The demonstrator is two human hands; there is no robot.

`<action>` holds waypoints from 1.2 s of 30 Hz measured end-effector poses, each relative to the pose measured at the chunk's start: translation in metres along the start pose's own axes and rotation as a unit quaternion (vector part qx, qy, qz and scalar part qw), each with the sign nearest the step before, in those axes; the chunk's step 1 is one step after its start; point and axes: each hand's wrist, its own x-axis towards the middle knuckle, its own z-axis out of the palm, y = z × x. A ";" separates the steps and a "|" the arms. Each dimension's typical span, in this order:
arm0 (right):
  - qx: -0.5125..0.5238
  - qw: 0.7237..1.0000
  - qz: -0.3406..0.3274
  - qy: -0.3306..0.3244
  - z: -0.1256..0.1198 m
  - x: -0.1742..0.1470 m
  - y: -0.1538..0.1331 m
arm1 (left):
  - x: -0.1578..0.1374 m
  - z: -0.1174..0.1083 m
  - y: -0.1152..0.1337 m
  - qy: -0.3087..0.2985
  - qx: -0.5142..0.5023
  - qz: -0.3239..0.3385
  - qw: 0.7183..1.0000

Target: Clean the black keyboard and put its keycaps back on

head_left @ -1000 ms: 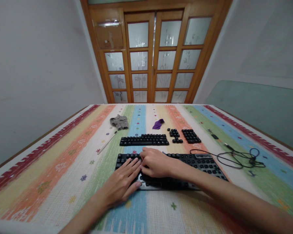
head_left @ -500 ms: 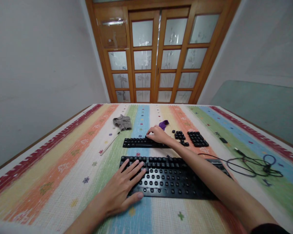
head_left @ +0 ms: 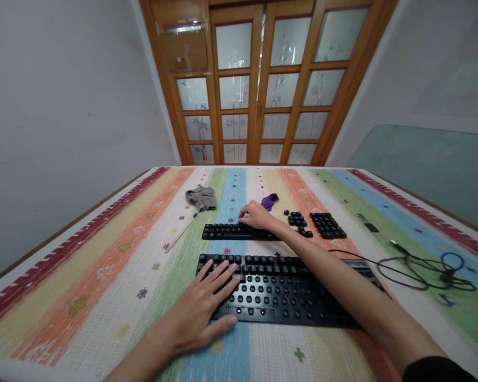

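A black keyboard (head_left: 263, 300) lies in front of me, its upper rows fitted with keycaps and its lower rows showing bare key stems. My left hand (head_left: 201, 305) rests flat on its left end, fingers spread. Beyond the keyboard, loose black keycaps (head_left: 223, 233) are laid out in tight rows. My right hand (head_left: 257, 216) reaches over the keyboard to these rows, thumb and forefinger pinched on a small dark keycap at their back edge. The hand and forearm cover the right part of the rows.
More loose keycaps (head_left: 327, 225) sit in blocks to the right. A black cable (head_left: 412, 270) lies coiled at the far right, near a small black object (head_left: 371, 227). Behind are a grey cloth (head_left: 202, 198), a purple cloth (head_left: 270, 201) and a thin brush (head_left: 181, 233). A striped cloth (head_left: 103, 276) covers the table.
The view has shifted slightly, so the things on the right appear a little farther right. Both hands keep nearly the same place and pose.
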 end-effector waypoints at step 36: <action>0.117 0.978 -0.151 0.082 -0.037 -0.126 -0.072 | -0.001 0.002 -0.001 -0.014 0.020 0.010 1.000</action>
